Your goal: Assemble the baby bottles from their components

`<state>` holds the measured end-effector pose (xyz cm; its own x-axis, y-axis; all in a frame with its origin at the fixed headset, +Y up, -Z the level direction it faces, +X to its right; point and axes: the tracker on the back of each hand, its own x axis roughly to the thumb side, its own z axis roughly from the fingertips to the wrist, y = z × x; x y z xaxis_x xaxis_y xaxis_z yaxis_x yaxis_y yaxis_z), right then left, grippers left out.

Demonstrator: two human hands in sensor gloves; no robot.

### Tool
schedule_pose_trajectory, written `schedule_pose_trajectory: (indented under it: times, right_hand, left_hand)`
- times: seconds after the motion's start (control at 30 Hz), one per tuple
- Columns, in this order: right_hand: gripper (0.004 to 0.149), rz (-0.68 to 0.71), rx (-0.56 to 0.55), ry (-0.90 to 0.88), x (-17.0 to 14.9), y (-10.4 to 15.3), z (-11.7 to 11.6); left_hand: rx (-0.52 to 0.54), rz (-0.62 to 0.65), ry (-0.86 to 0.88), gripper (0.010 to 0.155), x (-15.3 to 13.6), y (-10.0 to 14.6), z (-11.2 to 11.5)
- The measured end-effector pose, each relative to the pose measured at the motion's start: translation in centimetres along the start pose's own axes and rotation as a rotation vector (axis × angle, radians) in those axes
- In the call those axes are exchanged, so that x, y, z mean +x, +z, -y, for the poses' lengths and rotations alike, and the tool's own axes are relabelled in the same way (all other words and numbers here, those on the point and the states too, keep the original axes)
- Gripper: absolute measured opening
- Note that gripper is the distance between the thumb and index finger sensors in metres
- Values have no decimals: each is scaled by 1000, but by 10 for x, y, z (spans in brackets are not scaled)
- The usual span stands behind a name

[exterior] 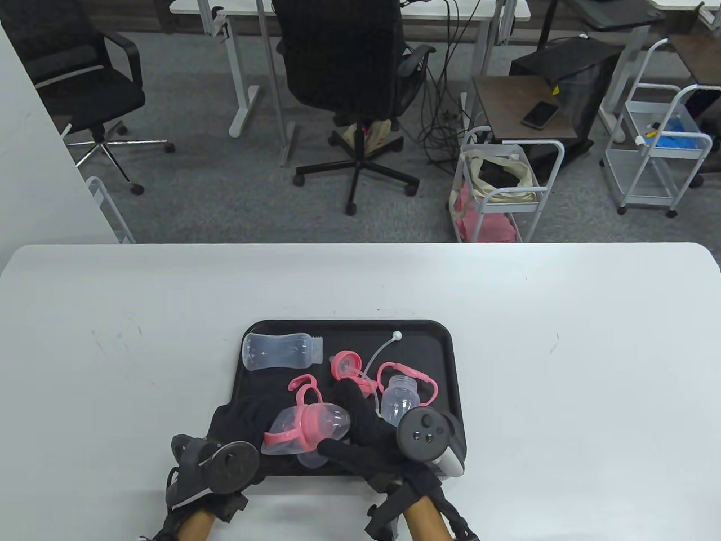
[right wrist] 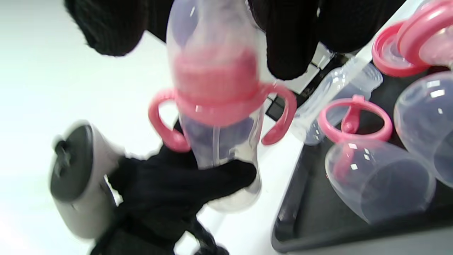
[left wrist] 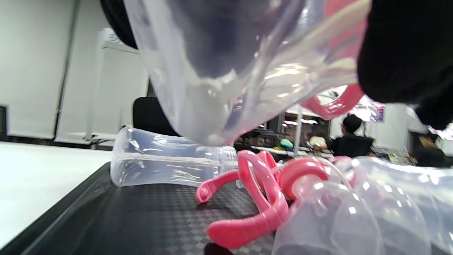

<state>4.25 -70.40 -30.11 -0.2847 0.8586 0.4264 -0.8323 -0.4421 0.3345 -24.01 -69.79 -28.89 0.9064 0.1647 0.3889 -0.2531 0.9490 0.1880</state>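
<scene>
Holding one bottle [exterior: 307, 429] in both hands, left hand [exterior: 236, 428] and right hand [exterior: 366, 434]. Lying sideways. No words to read.

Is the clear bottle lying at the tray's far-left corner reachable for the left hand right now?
Probably not yet: the left hand grips the handled bottle together with the right hand. The clear bottle itself lies uncovered.

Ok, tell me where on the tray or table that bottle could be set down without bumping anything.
Free: the white table right of the black tray, the table left of it, and the tray's far right corner beyond the small handled bottle. Crowded: the tray's middle and near edge, where both hands hold the handled bottle beside loose pink parts.
</scene>
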Motion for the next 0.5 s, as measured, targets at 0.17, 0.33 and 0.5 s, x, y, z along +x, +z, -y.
schedule_pose_trajectory:
  times: [0.17, 0.33, 0.5]
  right_hand:
    - [92, -37, -162, 42, -9, 13, 33]
    - [85, -80, -256, 207, -10, 22, 50]
    - [81, -121, -241, 377, -10, 23, 52]
  left_hand:
    - [24, -147, 258, 96, -33, 2, -7]
    - [43, -190, 424, 99, -55, 5, -11]
    - [59, -199, 522, 101, -67, 2, -18]
